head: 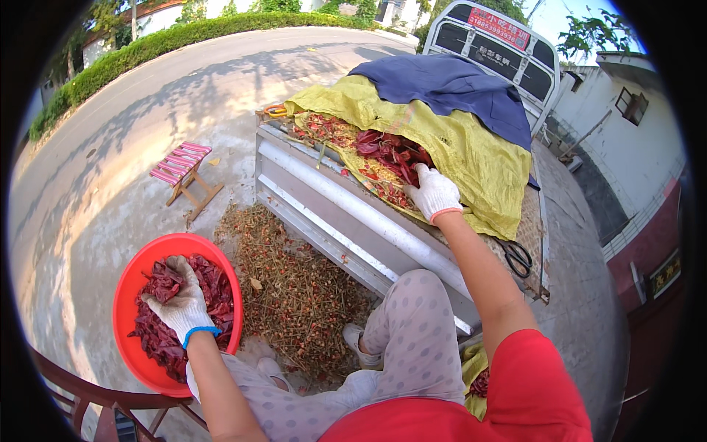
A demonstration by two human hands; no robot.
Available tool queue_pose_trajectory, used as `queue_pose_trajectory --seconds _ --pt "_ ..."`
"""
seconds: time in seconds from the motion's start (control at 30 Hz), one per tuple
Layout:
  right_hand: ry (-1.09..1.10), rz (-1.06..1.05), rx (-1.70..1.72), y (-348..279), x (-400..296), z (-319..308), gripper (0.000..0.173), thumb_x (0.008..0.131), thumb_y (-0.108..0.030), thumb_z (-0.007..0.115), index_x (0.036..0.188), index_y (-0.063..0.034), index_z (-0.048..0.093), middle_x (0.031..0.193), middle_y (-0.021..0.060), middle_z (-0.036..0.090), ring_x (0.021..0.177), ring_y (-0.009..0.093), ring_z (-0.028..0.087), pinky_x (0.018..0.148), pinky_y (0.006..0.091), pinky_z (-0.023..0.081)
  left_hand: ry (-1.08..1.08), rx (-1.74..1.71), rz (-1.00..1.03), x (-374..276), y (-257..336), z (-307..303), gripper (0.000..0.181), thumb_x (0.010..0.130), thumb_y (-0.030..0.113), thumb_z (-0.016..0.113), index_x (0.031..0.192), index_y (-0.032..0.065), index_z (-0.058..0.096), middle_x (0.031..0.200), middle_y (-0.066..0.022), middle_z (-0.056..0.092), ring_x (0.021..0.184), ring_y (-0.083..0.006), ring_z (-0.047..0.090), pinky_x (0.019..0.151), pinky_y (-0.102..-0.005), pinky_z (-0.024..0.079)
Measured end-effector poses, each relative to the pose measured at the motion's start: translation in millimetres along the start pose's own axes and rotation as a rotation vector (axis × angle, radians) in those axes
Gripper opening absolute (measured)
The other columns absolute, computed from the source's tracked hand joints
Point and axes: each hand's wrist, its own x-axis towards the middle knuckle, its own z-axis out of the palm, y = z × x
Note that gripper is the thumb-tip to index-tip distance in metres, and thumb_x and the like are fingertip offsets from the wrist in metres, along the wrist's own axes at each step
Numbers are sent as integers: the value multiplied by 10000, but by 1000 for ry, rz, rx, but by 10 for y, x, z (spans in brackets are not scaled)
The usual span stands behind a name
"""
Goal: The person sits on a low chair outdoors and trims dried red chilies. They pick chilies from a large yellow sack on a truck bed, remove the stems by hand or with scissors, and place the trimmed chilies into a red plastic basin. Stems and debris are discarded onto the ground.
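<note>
Both my hands wear white knitted work gloves. My left hand [182, 301], its glove soiled and blue-cuffed, holds several dark red dried chili peppers [164, 280] over a round red plastic basin [122, 331], where more dried chilies lie. My right hand [434, 190] reaches onto the truck bed, its fingertips at the edge of a heap of dried chilies [389, 152]; whether it grips one I cannot tell. A yellow woven plastic sack [486, 177] partly covers that heap. Yellow seeds and red scraps [381, 171] lie along the bed's edge.
Black-handled scissors [517, 258] lie at the near right of the truck bed [353, 204]. Stems and scraps [301, 298] are piled on the ground below. A striped folding stool [181, 163] stands left. Dark blue cloth [442, 83] covers part of the sack. A dark red metal railing [99, 393] is lower left.
</note>
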Motion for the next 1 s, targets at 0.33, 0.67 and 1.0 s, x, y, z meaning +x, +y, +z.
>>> queue_pose_trajectory --seconds 0.33,0.67,1.0 --pt "298 176 548 426 69 1 295 869 -253 608 1047 -42 714 983 213 714 902 340 686 812 418 525 104 285 -303 -12 -338 -448 602 977 478 547 1265 -50 525 1250 -172 630 1144 -342 603 1001 -512 488" --pt "-1 199 1479 -876 -1312 2 238 907 -84 662 1119 19 630 839 70 671 597 94 568 515 241 459 -380 619 -966 -1097 -1230 -467 746 880 503 689 1369 1 433 1317 -220 554 1175 -364 579 993 -526 488" --pt "292 -794 571 -1429 -1778 417 208 739 -150 748 930 -122 671 985 65 672 752 257 665 617 362 534 -306 607 -981 -1253 -1221 -332 332 952 122 581 1265 12 560 1216 -138 638 1053 -222 640 912 -389 547"
